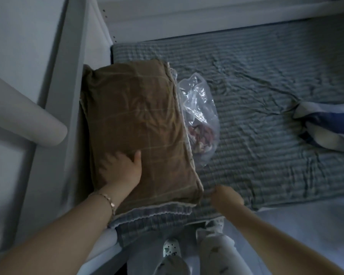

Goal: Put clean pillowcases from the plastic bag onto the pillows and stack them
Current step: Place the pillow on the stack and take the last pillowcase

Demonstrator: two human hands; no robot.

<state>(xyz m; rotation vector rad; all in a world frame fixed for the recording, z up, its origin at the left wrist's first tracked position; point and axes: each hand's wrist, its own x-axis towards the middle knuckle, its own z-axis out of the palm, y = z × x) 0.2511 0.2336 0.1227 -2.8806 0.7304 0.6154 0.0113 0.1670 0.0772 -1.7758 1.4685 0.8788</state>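
Observation:
A brown checked pillow (135, 120) lies on top of a second pillow with a grey striped, lace-edged cover (157, 212), at the left end of the bed. My left hand (123, 171) rests flat on the brown pillow's near part, fingers spread. My right hand (225, 196) is blurred, just off the pillows' near right corner above the bedspread, fingers curled; whether it holds cloth cannot be made out. A clear plastic bag (201, 108) with reddish cloth inside lies against the pillows' right side.
The grey-blue quilted bedspread (266, 96) covers the bed, wrinkled. A blue and white bundle of cloth (330, 126) lies at the right edge. A white bed frame and rail (28, 108) run along the left. My legs and slippers show below.

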